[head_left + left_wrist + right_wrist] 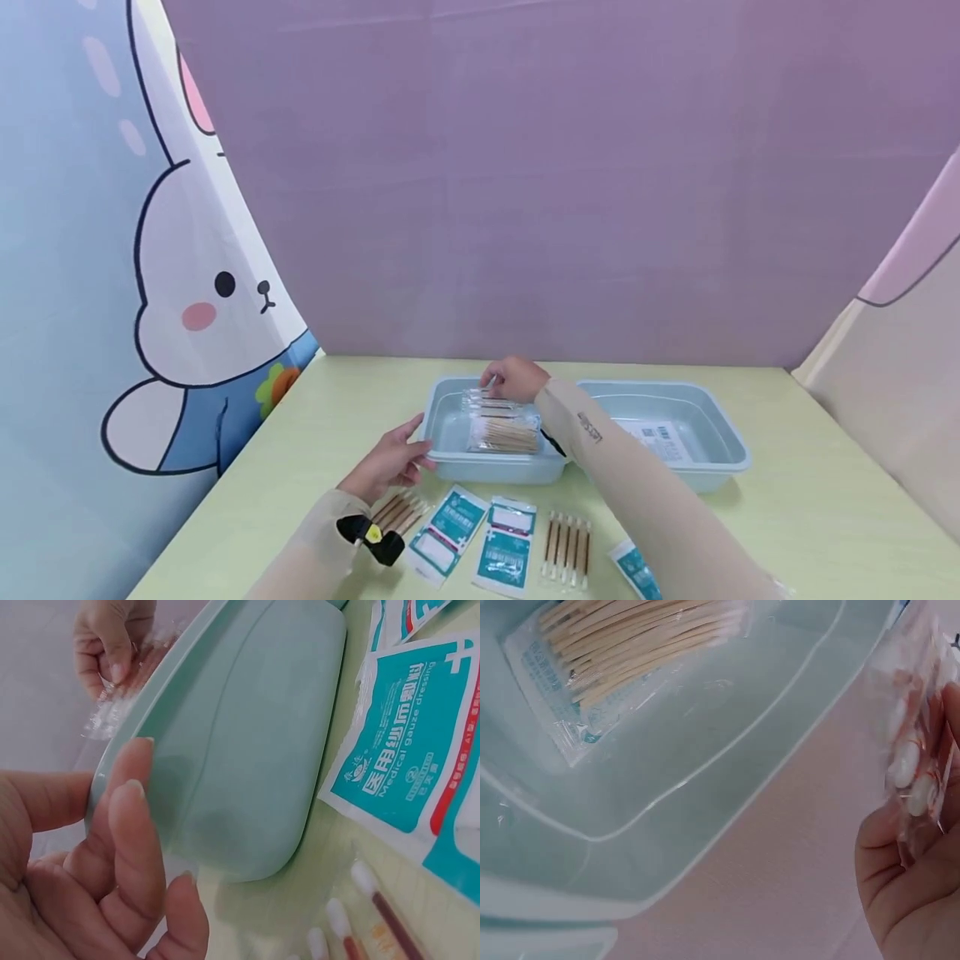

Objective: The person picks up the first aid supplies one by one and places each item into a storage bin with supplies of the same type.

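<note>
My left hand (386,460) holds the left end of a pale blue-green plastic tub (495,472), thumb and fingers pinching its rim in the left wrist view. Over the back of this tub, my right hand (517,379) pinches a clear packet of brown-stick cotton swabs (907,761) by its edge. The packet hangs upright from the fingers in the right wrist view. Inside the tub lies a clear bag of cotton swabs with pale wooden sticks (641,645).
A second matching tub (708,480) stands at right, a labelled clear packet (663,442) in it. Along the front lie teal-and-white gauze dressing packets (455,518) and brown-stick swab packs (566,550). One swab pack (405,510) lies beside the left wrist. A purple cloth (570,183) hangs behind.
</note>
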`<state>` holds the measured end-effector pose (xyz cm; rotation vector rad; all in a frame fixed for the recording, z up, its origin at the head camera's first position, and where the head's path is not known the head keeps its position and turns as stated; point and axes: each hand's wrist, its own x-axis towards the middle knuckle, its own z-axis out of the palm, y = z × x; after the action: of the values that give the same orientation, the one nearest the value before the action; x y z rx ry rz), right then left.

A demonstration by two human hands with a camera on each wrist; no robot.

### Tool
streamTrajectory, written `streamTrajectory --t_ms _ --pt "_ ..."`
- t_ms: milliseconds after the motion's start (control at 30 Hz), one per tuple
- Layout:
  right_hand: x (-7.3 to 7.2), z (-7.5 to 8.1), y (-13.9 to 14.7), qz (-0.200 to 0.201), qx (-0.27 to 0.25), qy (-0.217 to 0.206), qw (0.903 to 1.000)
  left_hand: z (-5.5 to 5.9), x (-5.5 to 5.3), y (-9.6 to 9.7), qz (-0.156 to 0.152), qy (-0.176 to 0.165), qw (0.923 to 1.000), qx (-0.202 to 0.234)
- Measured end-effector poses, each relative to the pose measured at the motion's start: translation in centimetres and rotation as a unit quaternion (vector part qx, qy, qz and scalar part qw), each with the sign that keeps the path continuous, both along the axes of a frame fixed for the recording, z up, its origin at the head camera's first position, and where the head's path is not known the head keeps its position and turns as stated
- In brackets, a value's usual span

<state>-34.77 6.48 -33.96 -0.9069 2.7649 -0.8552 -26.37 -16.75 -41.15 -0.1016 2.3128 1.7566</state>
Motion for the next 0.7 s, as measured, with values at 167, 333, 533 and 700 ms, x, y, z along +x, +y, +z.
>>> streamTrajectory --t_ms 167,333,533,700 --pt "-1.1 -1.0 0.2 0.002 0.028 -0.007 0.9996 0.2 -0.2 0.3 -0.012 -0.003 0.9999 0.001" --pt "-1.4 -1.5 -0.3 -0.021 0.051 -0.057 0.9968 0.3 -0.1 0.3 -0.014 -0.004 0.9999 -0.004" --pt "-1.4 -1.5 -0.7 -0.026 0.08 -0.071 0.994 0.4 0.2 0.1 -0.013 -0.005 0.9999 -0.007" --pt "-1.3 -1.4 -0.9 -0.017 0.104 -0.072 0.9918 0.5 0.2 -0.3 -0.007 -0.004 0.9999 -0.007"
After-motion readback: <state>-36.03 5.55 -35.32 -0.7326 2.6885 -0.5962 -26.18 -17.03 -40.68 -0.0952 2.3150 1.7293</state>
